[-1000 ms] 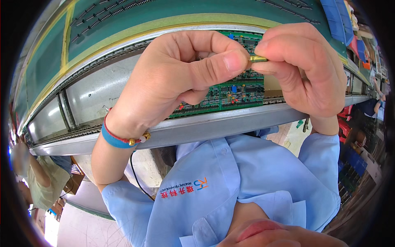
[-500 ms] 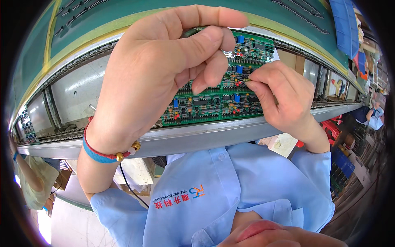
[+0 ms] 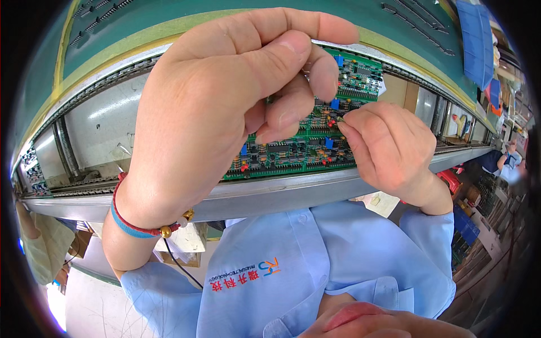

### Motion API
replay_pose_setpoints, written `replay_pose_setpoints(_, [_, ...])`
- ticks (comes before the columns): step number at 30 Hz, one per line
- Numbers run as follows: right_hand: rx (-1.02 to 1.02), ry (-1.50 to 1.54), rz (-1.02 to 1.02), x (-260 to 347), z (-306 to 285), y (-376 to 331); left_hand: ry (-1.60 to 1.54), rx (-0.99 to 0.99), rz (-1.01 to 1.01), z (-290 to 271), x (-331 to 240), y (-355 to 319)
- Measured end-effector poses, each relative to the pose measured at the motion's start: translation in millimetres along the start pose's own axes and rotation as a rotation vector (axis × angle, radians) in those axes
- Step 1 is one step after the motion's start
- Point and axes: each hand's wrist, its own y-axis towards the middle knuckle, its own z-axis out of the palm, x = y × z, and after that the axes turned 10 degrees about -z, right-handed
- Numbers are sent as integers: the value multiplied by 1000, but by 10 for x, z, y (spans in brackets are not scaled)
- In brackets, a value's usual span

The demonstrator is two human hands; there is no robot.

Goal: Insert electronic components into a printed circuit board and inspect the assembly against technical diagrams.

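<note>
A green circuit board panel (image 3: 282,164) lies between the conveyor rails, crowded with black chips, blue block parts and small red and yellow parts. Above it is my left hand (image 3: 225,84), its thumb and index finger closed together and the other fingers curled. Whatever those fingers hold is hidden. My right hand (image 3: 391,146) is at the panel's right side. Its thumb and index finger pinch a small electronic component (image 3: 340,119), close to the board beside some red parts. The component's exact kind is too small to tell. My left hand covers much of the panel.
A metal rail (image 3: 270,194) runs along the near side. Beyond the far rail, a green work surface (image 3: 186,14) carries strips of black chips (image 3: 417,25). A blue bin (image 3: 475,42) stands at far right. Another board (image 3: 35,172) and a co-worker's sleeve (image 3: 42,245) are at left.
Both hands have shifted slightly right, and the board panel appears a little further right and lower. My right fingers still pinch near the red parts; my left fingers stay closed.
</note>
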Motion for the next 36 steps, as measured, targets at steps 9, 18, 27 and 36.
replay_pose_setpoints(9, [75, -111, -82, 36, -59, 74, 65, -45, 4, 19, 35, -15])
replay_pose_setpoints(18, [108, -139, -106, 30, -59, 103, 143, -167, 14, 61, 16, -6])
replay_pose_setpoints(27, [147, -135, -158, 9, -110, 168, 150, -160, 50, 112, 27, -28])
replay_pose_setpoints(36, [-146, 233, 17, -171, -406, 339, 62, -138, 1, 191, -39, -43])
